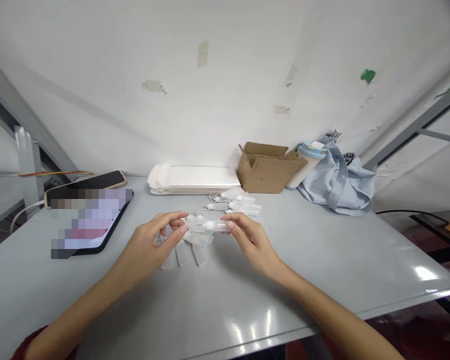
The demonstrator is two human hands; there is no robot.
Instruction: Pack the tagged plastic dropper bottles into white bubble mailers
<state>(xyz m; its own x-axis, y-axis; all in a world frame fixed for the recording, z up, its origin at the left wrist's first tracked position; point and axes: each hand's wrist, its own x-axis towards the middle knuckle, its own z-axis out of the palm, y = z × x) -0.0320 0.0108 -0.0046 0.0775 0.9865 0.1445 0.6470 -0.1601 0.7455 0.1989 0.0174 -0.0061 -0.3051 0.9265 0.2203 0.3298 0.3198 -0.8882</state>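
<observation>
In the head view, my right hand pinches a small clear bottle between thumb and fingertips. The bottle lies sideways, its white neck and thin needle-like tip pointing left. My left hand faces it, thumb and index finger closed on a translucent plastic piece, whose exact kind I cannot make out. Several flat translucent plastic pieces lie on the table below the left fingers. Behind the hands is a pile of similar small bottles with white necks and thin loops.
A stack of flat white boxes sits against the wall beside an open cardboard box. To the right are a cup with a blue lid and a light blue cloth bag. Two phones, one with a lit screen, lie on the left.
</observation>
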